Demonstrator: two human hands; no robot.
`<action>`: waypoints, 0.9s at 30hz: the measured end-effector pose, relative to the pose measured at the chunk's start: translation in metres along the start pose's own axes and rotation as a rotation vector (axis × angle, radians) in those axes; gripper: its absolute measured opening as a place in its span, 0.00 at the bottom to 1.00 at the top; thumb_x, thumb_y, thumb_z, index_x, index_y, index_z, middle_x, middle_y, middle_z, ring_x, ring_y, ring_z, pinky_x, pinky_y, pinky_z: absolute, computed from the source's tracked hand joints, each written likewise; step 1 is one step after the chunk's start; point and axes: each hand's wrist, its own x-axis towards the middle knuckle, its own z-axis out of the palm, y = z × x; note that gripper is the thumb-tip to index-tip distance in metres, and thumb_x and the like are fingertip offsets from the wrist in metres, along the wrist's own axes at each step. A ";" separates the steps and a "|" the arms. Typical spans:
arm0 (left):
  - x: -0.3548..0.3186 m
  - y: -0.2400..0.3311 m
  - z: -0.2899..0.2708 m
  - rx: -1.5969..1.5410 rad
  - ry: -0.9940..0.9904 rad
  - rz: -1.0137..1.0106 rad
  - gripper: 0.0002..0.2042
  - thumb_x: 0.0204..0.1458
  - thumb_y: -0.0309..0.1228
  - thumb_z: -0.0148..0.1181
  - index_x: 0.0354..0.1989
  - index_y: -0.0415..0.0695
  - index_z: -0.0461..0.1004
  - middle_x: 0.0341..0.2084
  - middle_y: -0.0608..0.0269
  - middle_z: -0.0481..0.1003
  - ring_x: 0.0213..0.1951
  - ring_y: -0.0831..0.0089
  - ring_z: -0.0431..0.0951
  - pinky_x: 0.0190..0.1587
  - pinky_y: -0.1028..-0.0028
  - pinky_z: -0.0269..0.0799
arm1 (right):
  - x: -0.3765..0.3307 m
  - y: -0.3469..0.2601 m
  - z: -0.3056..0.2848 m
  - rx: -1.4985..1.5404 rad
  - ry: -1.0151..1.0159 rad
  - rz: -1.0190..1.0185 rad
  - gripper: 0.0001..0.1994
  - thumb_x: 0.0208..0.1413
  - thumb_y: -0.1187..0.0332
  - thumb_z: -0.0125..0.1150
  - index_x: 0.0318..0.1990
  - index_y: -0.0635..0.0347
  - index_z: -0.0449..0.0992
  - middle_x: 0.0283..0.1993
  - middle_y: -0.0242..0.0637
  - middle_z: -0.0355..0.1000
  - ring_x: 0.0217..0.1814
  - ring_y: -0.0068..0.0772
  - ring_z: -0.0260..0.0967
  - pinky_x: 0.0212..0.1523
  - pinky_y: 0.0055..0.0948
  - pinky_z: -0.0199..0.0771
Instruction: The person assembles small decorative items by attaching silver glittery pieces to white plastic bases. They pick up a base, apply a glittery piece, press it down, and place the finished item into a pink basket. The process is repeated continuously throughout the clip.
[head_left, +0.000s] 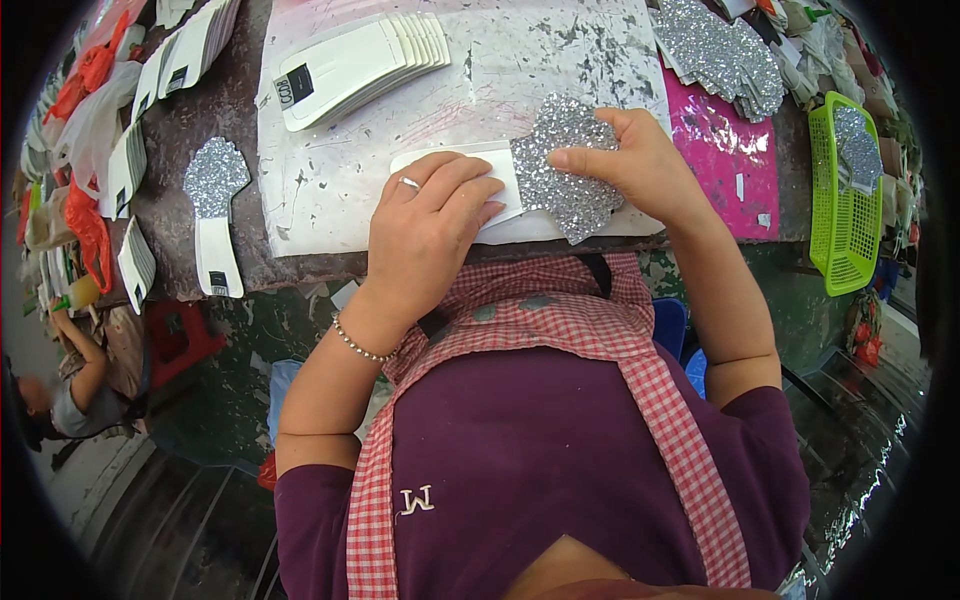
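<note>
A silver glitter cut-out (pixel 572 190) with a scalloped outline lies on the worn white sheet (pixel 350 190) in front of me. It meets or overlaps a white card strip (pixel 505 165) on its left; whether they are joined I cannot tell. My left hand (pixel 425 220), wearing a ring and a beaded bracelet, rests on the strip with curved fingers and holds it down. At the cut-out's right side is my right hand (pixel 635 160), its thumb on the glitter face and its fingers around the edge. The fingertips there are partly hidden.
A fanned stack of white cards (pixel 365 70) lies beyond my left hand. A glitter-topped white piece (pixel 214 215) sits at left near more card stacks (pixel 125 170). Glitter cut-outs (pixel 720 60) lie on a pink sheet (pixel 720 160). A green basket (pixel 825 210) stands far right; another person (pixel 85 370) is at left.
</note>
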 end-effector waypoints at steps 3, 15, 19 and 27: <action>-0.003 0.004 0.002 0.031 0.003 0.027 0.18 0.47 0.23 0.67 0.49 0.47 0.79 0.52 0.65 0.78 0.51 0.63 0.77 0.51 0.66 0.70 | 0.000 0.000 0.000 0.013 -0.008 -0.004 0.23 0.48 0.61 0.73 0.42 0.77 0.80 0.33 0.45 0.81 0.32 0.27 0.76 0.35 0.29 0.76; 0.002 0.013 0.000 0.263 -0.225 0.127 0.25 0.49 0.24 0.59 0.60 0.49 0.76 0.63 0.70 0.73 0.57 0.66 0.72 0.58 0.67 0.63 | 0.004 0.004 0.002 0.015 0.004 -0.040 0.23 0.47 0.63 0.72 0.41 0.80 0.79 0.31 0.49 0.80 0.31 0.30 0.77 0.35 0.31 0.77; 0.001 0.018 0.001 0.335 -0.252 0.141 0.25 0.50 0.24 0.58 0.60 0.49 0.76 0.63 0.70 0.73 0.58 0.66 0.72 0.58 0.67 0.63 | 0.005 0.006 0.001 -0.026 -0.001 -0.001 0.24 0.47 0.63 0.71 0.43 0.81 0.78 0.31 0.50 0.80 0.32 0.32 0.78 0.36 0.32 0.77; 0.000 0.008 0.002 0.268 -0.219 0.171 0.24 0.52 0.27 0.57 0.61 0.48 0.75 0.63 0.68 0.73 0.59 0.65 0.71 0.55 0.66 0.64 | 0.011 -0.004 -0.005 -0.116 -0.071 -0.031 0.25 0.46 0.62 0.70 0.44 0.80 0.79 0.30 0.54 0.79 0.30 0.37 0.79 0.35 0.34 0.77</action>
